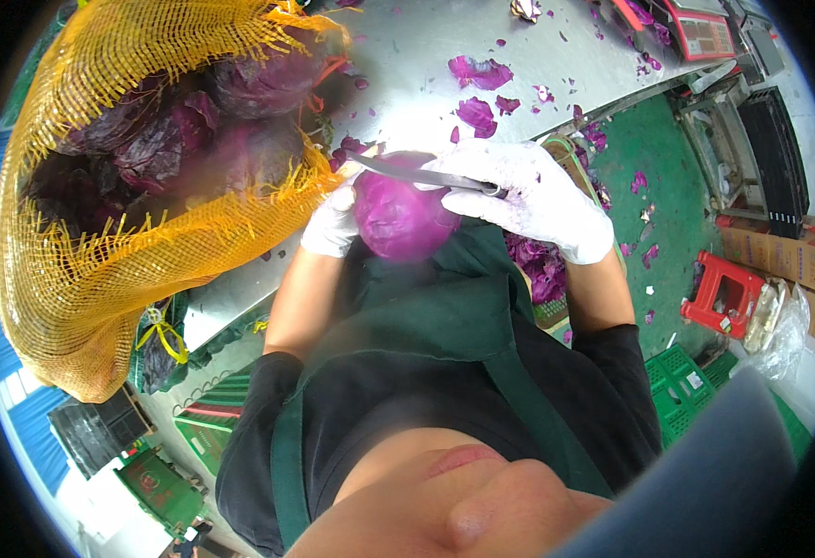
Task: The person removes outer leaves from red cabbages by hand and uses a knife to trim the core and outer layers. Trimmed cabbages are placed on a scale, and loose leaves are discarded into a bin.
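Note:
My left hand (332,217), in a white glove, holds a red cabbage head (405,217) from its left side, in front of the green apron. My right hand (536,192), gloved in white too, is shut on a knife (442,177); its dark, curved blade lies across the upper part of the cabbage, and some fingers are close to the cabbage's right side. A yellow mesh sack (191,258) at the left lies open with several red cabbages (268,80) inside. Torn purple leaves (477,117) are scattered on the metal table (407,63) beyond my hands.
A crate (554,314) with purple leaves stands by my right forearm. On the green floor are leaf scraps, a red plastic stool (722,294) and green crates (676,390). A red scale (704,35) sits at the table's far right. Green bins (160,488) stand lower left.

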The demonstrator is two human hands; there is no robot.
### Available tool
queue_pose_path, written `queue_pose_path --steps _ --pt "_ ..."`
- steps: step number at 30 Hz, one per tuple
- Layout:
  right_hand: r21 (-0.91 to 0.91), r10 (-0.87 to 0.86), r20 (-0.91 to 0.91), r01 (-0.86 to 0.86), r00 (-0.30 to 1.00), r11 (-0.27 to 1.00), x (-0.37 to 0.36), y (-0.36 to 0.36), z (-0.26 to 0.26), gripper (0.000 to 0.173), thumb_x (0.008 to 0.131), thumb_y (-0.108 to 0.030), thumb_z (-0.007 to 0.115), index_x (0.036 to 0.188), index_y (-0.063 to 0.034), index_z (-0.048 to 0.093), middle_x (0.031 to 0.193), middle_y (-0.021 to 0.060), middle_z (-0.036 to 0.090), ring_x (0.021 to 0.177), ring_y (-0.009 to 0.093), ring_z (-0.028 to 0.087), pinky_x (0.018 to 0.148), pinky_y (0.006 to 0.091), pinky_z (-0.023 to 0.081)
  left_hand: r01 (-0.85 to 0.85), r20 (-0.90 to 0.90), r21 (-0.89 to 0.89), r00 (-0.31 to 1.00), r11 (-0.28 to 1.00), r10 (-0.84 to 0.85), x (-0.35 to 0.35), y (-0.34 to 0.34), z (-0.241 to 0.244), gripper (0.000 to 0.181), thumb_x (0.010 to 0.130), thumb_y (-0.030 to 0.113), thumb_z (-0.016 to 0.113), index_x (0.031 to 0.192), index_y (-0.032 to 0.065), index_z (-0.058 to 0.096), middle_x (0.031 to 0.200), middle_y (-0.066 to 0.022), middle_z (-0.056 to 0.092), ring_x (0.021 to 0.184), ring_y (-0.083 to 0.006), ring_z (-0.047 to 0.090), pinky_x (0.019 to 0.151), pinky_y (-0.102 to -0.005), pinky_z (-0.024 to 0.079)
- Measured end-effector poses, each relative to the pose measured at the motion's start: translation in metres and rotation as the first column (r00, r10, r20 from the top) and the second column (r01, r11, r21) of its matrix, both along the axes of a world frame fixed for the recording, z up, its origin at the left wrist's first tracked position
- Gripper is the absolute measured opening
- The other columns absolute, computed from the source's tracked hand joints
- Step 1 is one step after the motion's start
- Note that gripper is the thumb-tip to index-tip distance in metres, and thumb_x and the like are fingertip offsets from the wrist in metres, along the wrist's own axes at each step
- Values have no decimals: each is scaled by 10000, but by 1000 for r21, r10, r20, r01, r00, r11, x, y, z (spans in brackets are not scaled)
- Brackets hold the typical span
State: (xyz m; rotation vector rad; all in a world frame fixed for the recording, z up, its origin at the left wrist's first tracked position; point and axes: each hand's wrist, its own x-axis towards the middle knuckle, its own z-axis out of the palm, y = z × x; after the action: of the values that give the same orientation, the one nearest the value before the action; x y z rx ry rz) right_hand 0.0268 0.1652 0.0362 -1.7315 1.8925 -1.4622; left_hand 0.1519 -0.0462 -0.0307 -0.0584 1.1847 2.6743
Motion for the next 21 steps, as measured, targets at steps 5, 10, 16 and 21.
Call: queue_pose_path --steps 5,10,16,21 --pt "30 -21 108 18 994 999 2 0 -5 267 835 -89 738 1087 -16 689 883 101 655 771 236 629 704 329 504 -57 30 5 998 998 57 4 -2 -14 1165 626 635 813 1424 -85 362 1387 -235 489 1227 -295 551 1045 -454 469" --pt "-30 -54 80 57 995 998 0 -2 -18 225 841 -81 735 1053 -17 690 841 74 640 739 164 601 653 290 472 -122 194 322 979 939 60 6 4 -35 1004 743 631 696 1431 -26 375 1405 -245 466 1231 -368 528 1052 -520 443" --pt "210 -265 575 173 774 962 -11 21 -12 248 880 -206 727 1077 -58 705 871 14 696 747 76 625 658 238 491 98 22 602 990 792 -140 1 3 -52 850 807 669 593 1406 86 438 1320 -360 467 1133 -527 529 960 -583 467" --pt "244 -437 684 381 584 892 -31 33 -21 179 901 -186 695 1023 -56 691 836 -3 672 626 40 571 502 196 425 247 -163 586 969 772 -186 -6 3 -39 981 782 685 617 1431 -10 379 1323 -346 489 1164 -507 543 950 -580 498"
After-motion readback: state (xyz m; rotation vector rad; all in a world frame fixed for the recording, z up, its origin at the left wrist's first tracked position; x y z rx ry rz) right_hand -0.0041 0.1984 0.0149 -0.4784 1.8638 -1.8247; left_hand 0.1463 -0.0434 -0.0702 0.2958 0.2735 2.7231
